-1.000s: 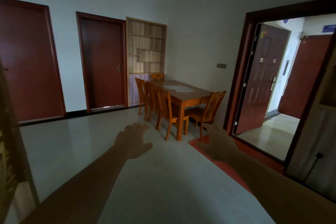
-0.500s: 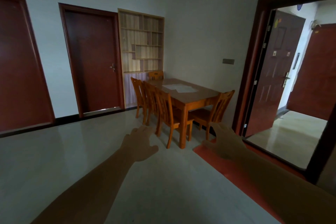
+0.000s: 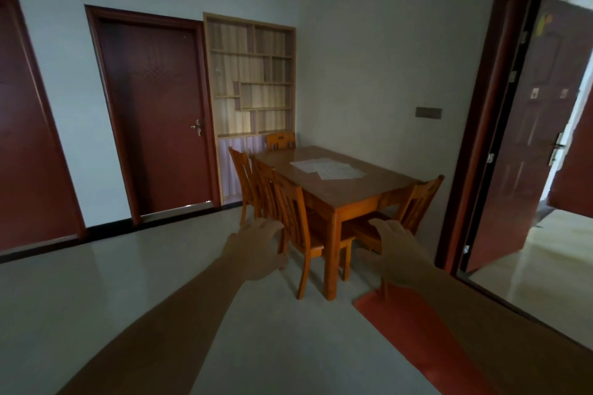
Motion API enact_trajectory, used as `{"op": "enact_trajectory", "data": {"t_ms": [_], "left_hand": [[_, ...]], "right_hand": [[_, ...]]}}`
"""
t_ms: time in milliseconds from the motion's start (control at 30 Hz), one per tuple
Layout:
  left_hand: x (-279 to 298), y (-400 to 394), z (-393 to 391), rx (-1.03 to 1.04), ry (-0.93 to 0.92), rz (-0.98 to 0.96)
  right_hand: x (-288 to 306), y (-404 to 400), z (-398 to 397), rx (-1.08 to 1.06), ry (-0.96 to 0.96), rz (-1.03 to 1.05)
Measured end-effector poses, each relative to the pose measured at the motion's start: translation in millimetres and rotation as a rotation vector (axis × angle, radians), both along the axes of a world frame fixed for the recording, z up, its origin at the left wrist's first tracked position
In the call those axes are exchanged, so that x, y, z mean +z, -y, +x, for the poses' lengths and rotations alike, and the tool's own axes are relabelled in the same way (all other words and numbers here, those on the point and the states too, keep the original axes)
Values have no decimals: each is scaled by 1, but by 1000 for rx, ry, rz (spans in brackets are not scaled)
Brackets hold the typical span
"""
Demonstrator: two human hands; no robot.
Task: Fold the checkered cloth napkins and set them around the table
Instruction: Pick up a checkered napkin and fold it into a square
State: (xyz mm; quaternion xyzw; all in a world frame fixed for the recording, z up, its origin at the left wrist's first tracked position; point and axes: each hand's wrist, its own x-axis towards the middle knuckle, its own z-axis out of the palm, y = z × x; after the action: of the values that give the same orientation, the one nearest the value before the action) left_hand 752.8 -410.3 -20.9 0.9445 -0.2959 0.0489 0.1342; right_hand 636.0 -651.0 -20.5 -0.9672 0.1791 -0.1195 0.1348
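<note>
While both hands hang out in front with nothing in them, the dining table has drawn closer than it stood a second ago, filling more of the middle of the view, so the person appears to be walking toward it. The left hand [image 3: 261, 248] has relaxed, spread fingers, palm down, and overlaps the nearest chair [image 3: 301, 228] in the view without clearly touching it. The right hand [image 3: 396, 250] is likewise loose and apart from the left, hovering in front of the chair at the table's near end [image 3: 414, 202]. On the tabletop [image 3: 333, 189], toward its far right part, lie pale flat cloths, the napkins [image 3: 327, 167]; they look spread out and overlapping, though their checks are too faint to make out from here. A red mat [image 3: 417, 324] lies on the floor near right, beside the open doorway [image 3: 545, 154].

Judging from this, no folding has begun: the approach is the step in hand, and the napkins remain well beyond reach until the person comes up to the table's edge.
</note>
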Motion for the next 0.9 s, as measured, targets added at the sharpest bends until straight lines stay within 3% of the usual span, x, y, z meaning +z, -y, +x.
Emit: {"op": "enact_trajectory", "data": {"t_ms": [467,700,900], "left_hand": [[-42,182,338,-36,-124,-98],[-25,266,471,-75,-113,-83],[-44,353,585,-79,-80,-40]], "right_hand": [[-14,173,310,-54,-114,-22],[0,255,441,-76,-55,-41],[-21,344,568,-47,-88,-19]]}}
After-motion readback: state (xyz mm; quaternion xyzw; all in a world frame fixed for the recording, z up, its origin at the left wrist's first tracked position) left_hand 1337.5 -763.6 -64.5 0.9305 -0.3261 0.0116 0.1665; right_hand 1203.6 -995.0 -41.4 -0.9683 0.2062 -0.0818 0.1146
